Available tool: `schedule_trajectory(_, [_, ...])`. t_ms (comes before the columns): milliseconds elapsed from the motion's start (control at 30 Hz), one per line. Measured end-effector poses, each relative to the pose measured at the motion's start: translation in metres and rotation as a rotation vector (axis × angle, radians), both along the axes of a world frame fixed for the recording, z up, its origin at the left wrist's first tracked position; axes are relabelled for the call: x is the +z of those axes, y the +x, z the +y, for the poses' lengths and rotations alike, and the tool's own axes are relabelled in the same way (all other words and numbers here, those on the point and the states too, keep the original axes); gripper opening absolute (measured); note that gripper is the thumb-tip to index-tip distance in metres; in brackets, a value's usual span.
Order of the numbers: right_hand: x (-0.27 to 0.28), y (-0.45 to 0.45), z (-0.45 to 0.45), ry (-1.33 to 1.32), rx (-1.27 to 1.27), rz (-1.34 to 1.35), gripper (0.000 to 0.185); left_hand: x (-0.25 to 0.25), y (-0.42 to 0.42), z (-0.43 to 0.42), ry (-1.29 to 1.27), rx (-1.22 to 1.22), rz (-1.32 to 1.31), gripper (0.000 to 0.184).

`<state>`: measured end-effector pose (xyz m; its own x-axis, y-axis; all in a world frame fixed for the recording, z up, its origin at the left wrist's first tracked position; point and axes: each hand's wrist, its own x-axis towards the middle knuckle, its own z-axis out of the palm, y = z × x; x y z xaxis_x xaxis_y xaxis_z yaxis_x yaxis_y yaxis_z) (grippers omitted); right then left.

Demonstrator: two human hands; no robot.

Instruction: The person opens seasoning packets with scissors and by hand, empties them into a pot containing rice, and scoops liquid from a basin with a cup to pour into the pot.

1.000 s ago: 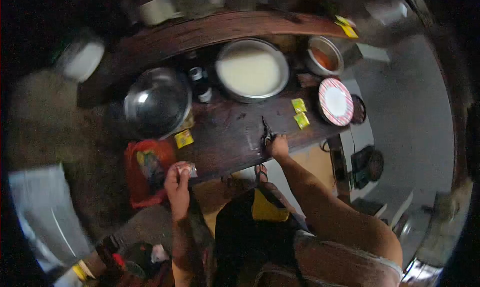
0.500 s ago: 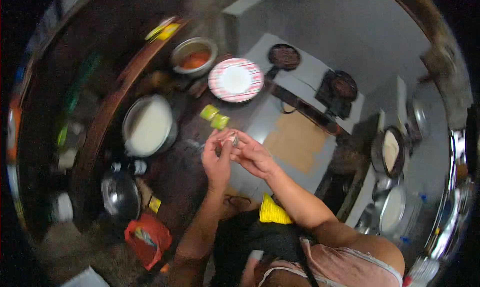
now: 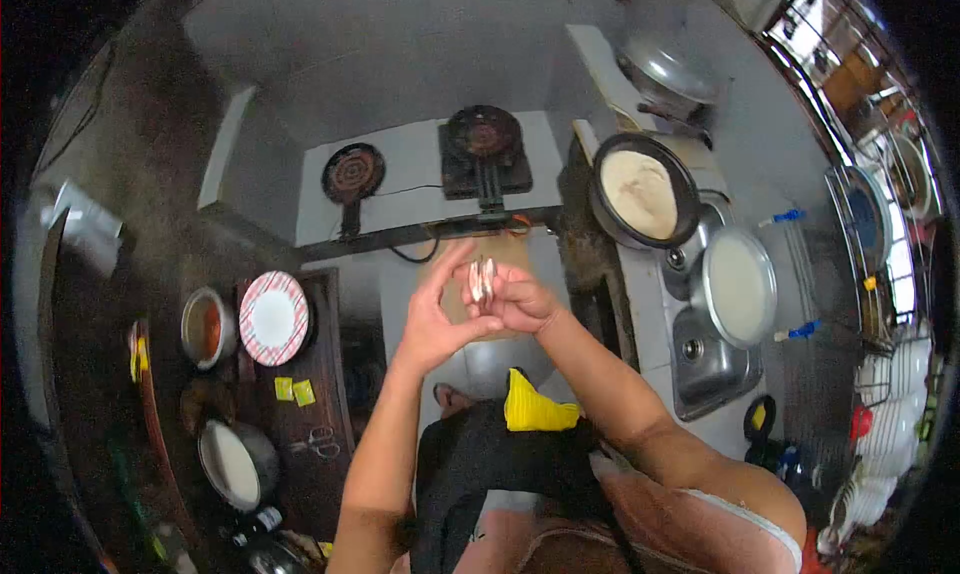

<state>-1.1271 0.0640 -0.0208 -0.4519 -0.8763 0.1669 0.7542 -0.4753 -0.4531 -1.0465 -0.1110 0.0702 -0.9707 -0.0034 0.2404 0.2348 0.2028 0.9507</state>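
My right hand (image 3: 525, 302) is closed, its fingers pinching a small crumpled foil wrapper (image 3: 482, 282) that shines silver and pinkish. Beside it my left hand (image 3: 437, 329) is open, thumb and fingers spread apart in a curve around the wrapper. Whether the left thumb touches the right hand I cannot tell. Both hands are in front of my body, over the floor. A yellow cloth (image 3: 537, 404) hangs at my waist.
On the dark table at left are a checked-rim plate (image 3: 273, 319), green sachets (image 3: 294, 390), scissors (image 3: 322, 441), a pot of orange-red contents (image 3: 208, 329) and a pot of white liquid (image 3: 230, 464). Ahead are two burners (image 3: 484, 134). A pan of batter (image 3: 640, 194) and a sink (image 3: 705, 374) are at right.
My view has swung right, so the table shifts left and the sink side comes fully in. My left hand has opened and moved off the wrapper, leaving it in my right hand.
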Motion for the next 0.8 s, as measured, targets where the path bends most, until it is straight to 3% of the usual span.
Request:
schedule_trajectory(133, [-0.018, -0.041, 0.041, 0.096, -0.164, 0.014, 0.064, -0.004, -0.073, 0.027, -0.144, -0.214, 0.012, 0.073])
schedule_trajectory(267, [-0.034, -0.07, 0.075, 0.09, -0.337, -0.023, 0.057, -0.03, -0.138, 0.057, -0.001, -0.335, 0.011, 0.053])
schedule_trajectory(400, [-0.034, -0.092, 0.109, 0.06, -0.448, -0.127, 0.053, -0.036, -0.196, 0.089, 0.054, -0.517, -0.039, 0.05])
schedule_trajectory(600, [-0.051, -0.108, 0.171, 0.081, -0.812, -0.148, 0.046, -0.058, -0.263, 0.16, 0.099, -0.781, -0.097, 0.075])
schedule_trajectory(700, [-0.034, -0.122, 0.228, 0.173, -1.063, -0.199, 0.044, -0.065, -0.292, 0.191, 0.054, -0.738, -0.041, 0.085])
schedule_trajectory(733, [-0.03, -0.131, 0.253, 0.286, -1.136, -0.196, 0.043, -0.07, -0.301, 0.197, 0.059, -0.702, -0.073, 0.071])
schedule_trajectory(800, [-0.022, -0.163, 0.307, 0.398, -1.197, -0.193, 0.043, -0.099, -0.332, 0.206, -0.016, -0.707, -0.125, 0.068])
